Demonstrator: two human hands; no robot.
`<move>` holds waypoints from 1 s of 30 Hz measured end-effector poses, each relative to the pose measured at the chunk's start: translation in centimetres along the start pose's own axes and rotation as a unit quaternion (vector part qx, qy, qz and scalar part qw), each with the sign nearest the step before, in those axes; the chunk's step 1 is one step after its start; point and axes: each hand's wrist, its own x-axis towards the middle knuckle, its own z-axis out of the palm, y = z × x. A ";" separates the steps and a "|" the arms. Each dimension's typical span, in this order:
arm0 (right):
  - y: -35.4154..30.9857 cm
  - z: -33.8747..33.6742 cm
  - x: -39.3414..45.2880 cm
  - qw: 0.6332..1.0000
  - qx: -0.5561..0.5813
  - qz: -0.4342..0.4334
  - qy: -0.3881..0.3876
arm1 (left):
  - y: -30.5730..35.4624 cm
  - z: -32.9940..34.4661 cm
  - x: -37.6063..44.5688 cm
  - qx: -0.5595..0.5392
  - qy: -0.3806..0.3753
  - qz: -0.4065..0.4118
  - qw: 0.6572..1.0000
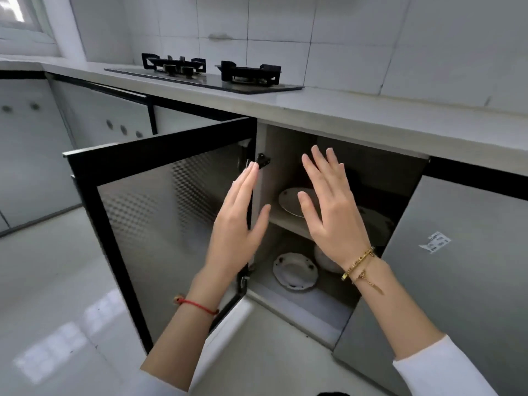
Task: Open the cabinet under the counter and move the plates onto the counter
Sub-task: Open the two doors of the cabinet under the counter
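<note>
A: Bare skin, nothing gripped: the left hand (238, 221) and right hand (328, 208) hang spread, fingers apart, before the cabinet (288, 155), likely reaching in.

B: The door (160, 212)?

A: Swung wide left, clearing the way.

B: Plates?

A: One on the shelf (288, 222), plate (291, 200); one patterned plate (295, 270) below. Perhaps two more in shadow. The surface (357, 110) has none.

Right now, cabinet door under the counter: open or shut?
Open. The black-framed metal cabinet door is swung out leftward, exposing white plates on the shelves.
</note>
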 end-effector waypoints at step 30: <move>11.9 -9.0 -5.5 0.950 -0.251 0.184 -0.014 | 10.4 21.4 5.3 -0.257 -0.260 -0.034 0.930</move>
